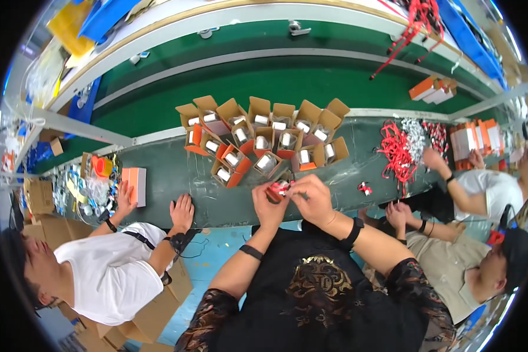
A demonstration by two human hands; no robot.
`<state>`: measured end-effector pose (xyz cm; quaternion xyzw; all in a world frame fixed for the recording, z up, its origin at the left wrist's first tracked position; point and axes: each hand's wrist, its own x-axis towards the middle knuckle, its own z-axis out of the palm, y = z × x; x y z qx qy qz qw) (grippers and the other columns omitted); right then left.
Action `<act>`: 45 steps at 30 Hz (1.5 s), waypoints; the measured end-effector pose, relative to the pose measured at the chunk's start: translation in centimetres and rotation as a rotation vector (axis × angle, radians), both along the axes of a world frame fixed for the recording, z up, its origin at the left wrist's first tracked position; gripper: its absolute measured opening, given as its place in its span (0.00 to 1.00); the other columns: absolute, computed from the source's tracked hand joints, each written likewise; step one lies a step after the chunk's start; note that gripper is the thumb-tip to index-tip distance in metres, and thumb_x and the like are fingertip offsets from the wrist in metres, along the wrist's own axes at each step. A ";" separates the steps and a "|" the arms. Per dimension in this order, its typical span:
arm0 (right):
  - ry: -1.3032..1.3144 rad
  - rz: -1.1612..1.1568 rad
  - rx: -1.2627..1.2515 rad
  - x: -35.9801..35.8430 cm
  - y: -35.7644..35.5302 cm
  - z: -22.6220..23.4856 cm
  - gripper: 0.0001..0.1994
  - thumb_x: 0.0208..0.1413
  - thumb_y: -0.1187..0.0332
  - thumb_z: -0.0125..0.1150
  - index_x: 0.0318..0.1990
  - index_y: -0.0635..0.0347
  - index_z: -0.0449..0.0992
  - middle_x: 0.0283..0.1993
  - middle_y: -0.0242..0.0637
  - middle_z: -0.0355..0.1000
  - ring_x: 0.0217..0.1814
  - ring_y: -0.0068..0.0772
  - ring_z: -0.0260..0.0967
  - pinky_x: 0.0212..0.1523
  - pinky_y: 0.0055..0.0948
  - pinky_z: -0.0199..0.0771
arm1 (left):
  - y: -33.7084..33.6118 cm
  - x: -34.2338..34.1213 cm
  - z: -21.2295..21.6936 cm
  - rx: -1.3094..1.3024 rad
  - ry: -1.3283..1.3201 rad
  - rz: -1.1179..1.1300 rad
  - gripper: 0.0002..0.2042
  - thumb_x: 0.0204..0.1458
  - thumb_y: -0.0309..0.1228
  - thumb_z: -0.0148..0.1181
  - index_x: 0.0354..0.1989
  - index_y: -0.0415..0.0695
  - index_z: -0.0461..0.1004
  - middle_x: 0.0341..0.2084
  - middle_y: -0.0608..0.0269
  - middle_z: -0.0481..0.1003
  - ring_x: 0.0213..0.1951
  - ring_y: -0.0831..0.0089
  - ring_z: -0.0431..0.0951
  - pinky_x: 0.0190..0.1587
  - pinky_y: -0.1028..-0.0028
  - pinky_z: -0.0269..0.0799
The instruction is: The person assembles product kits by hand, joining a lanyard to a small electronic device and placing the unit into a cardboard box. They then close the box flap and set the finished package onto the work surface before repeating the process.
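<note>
At the table's front edge, my left hand [269,205] is closed round a small orange and brown cardboard box [271,193], mostly hidden by my fingers. My right hand [312,200] is closed in a pinch at the box's opening, on a red and white cord bundle [282,186]. Just beyond my hands stands a cluster of open cardboard boxes [240,182], flaps up, with white cylindrical items [260,142] and clear wrapping inside. To the right of my hands lies a small red and white cord bundle [365,188].
Red cords [396,154] and white cords [413,138] are piled at the right, beside stacked orange and white boxes [476,138]. A co-worker's hand at the left touches a closed box [136,186]. Other people's hands work at the right. A shelf [264,14] spans the far side.
</note>
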<state>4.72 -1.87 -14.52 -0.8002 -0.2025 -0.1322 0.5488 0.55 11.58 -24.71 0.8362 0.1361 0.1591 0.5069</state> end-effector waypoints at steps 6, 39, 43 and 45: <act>-0.257 0.069 -0.182 0.2 0.9 1.1 0.12 0.40 0.80 0.68 0.35 0.55 0.79 0.36 0.36 0.75 0.34 0.40 0.77 0.33 0.35 0.79 | 2.0 -1.3 5.9 -0.020 -0.081 -0.076 0.25 0.33 0.25 0.75 0.43 0.42 0.72 0.41 0.54 0.70 0.46 0.56 0.72 0.48 0.65 0.71; -0.325 0.036 -0.361 -2.8 -9.4 13.2 0.17 0.48 0.75 0.63 0.47 0.61 0.75 0.48 0.43 0.76 0.51 0.46 0.74 0.57 0.46 0.70 | -1.2 1.9 14.1 -0.234 -0.234 -0.515 0.34 0.35 0.23 0.79 0.52 0.39 0.66 0.48 0.57 0.67 0.48 0.67 0.74 0.50 0.69 0.74; 0.035 -0.110 0.092 -3.5 -9.8 11.9 0.18 0.51 0.68 0.71 0.49 0.61 0.76 0.53 0.46 0.73 0.53 0.43 0.73 0.56 0.37 0.74 | -1.8 1.9 15.7 -0.419 -0.135 -0.560 0.39 0.39 0.20 0.77 0.60 0.39 0.59 0.52 0.58 0.64 0.53 0.68 0.71 0.57 0.68 0.73; -0.037 0.025 0.051 -2.9 -9.5 10.3 0.21 0.50 0.65 0.74 0.50 0.61 0.77 0.59 0.49 0.69 0.59 0.42 0.71 0.58 0.38 0.72 | -3.1 1.5 17.8 -0.602 -0.162 -0.566 0.43 0.39 0.20 0.77 0.64 0.39 0.57 0.55 0.56 0.65 0.55 0.67 0.70 0.58 0.65 0.73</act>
